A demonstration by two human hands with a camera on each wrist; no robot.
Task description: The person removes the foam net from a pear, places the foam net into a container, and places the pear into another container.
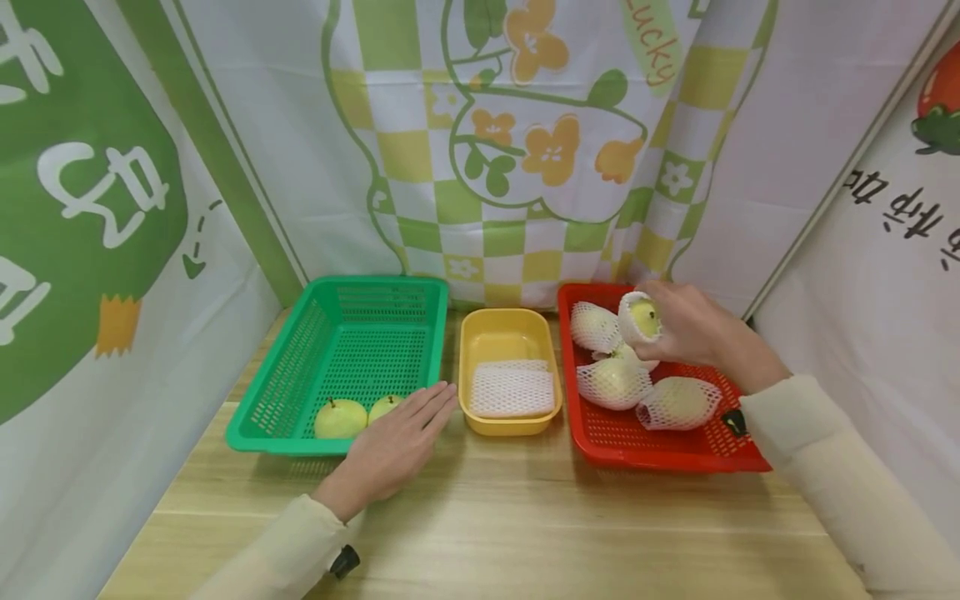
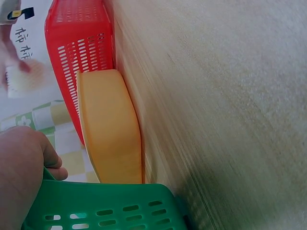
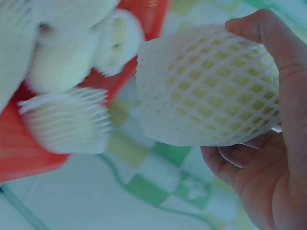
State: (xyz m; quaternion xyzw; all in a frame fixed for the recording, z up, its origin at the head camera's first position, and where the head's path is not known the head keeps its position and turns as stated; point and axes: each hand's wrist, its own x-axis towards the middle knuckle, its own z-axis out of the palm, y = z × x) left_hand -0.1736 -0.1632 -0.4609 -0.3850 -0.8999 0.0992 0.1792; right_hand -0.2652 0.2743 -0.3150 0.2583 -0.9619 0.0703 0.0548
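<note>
My right hand (image 1: 686, 321) grips a yellow-green pear (image 1: 643, 318) in a white foam net above the far side of the red basket (image 1: 637, 458). Close up in the right wrist view, the foam net (image 3: 211, 91) covers most of the fruit, with thumb and fingers around one end. Several more netted pears (image 1: 615, 383) lie in that basket. Over the near right corner of the green basket (image 1: 262, 440) is my left hand (image 1: 401, 437), fingers straight and holding nothing visible. Beside it sit two bare pears (image 1: 341, 418), one partly hidden by the hand.
Between the two baskets stands a small yellow tray (image 1: 510, 427) with flat white foam nets (image 1: 512, 388) inside. All three containers are on a wooden table (image 1: 510, 517). A checkered curtain (image 1: 495, 225) hangs right behind them, and printed cloth walls close both sides.
</note>
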